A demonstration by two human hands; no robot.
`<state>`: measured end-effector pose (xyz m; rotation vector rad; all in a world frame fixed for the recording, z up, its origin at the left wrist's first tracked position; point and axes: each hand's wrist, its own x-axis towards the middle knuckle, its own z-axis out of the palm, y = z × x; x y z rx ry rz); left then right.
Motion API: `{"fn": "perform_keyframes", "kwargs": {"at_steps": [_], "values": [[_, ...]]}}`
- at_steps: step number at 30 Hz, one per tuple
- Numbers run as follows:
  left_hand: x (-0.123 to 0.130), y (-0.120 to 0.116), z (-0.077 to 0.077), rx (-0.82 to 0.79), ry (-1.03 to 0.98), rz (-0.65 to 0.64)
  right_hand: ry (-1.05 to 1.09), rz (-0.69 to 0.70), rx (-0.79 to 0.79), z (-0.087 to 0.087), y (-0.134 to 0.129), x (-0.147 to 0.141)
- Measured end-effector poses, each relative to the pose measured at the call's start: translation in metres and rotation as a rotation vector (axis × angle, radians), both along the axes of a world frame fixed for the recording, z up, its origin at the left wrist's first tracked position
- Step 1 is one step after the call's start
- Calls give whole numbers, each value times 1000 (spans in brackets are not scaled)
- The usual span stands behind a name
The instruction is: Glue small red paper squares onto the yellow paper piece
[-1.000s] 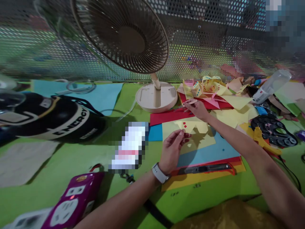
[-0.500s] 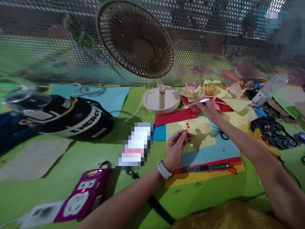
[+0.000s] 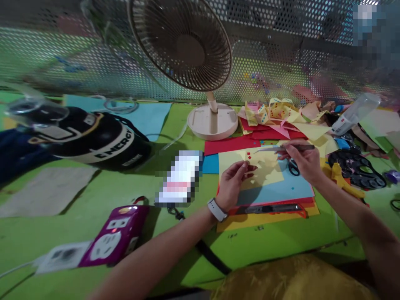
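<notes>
My left hand (image 3: 233,185) pinches a small red paper piece (image 3: 250,169) over a yellow sheet (image 3: 265,173) that bears a few tiny red squares. A white watch sits on that wrist. My right hand (image 3: 304,160) holds metal tweezers (image 3: 283,148), their tip pointing left above the yellow sheet. The yellow sheet lies on a blue sheet (image 3: 281,189), which tops a stack of red and orange paper. Black-handled scissors (image 3: 293,167) lie just under my right hand.
A beige desk fan (image 3: 195,58) stands behind the paper. A black helmet (image 3: 93,139) lies at left, a purple power strip (image 3: 114,239) near the front. A utility knife (image 3: 270,208) rests on the stack. Paper scraps (image 3: 278,114), a bottle (image 3: 354,112) and a black palette (image 3: 358,171) crowd the right.
My right hand picked the tweezers up from near the fan base and drew them back toward the yellow sheet. My left hand stayed in place, pinching its piece.
</notes>
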<state>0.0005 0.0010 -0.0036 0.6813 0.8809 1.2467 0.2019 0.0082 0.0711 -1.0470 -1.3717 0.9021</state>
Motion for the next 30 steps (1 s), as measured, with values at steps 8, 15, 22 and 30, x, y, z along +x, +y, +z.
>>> {"fn": "perform_keyframes", "kwargs": {"at_steps": [8,15,22,30], "values": [[-1,-3,0,28,39,-23,-140,43,80,-20,-27,-2],[-1,-4,3,8,60,-27,-216,57,122,-30,-28,0],[-1,-4,1,30,52,-34,-107,-23,108,-18,-27,0],[1,-4,5,24,73,-13,75,-160,75,-14,-13,6]]}}
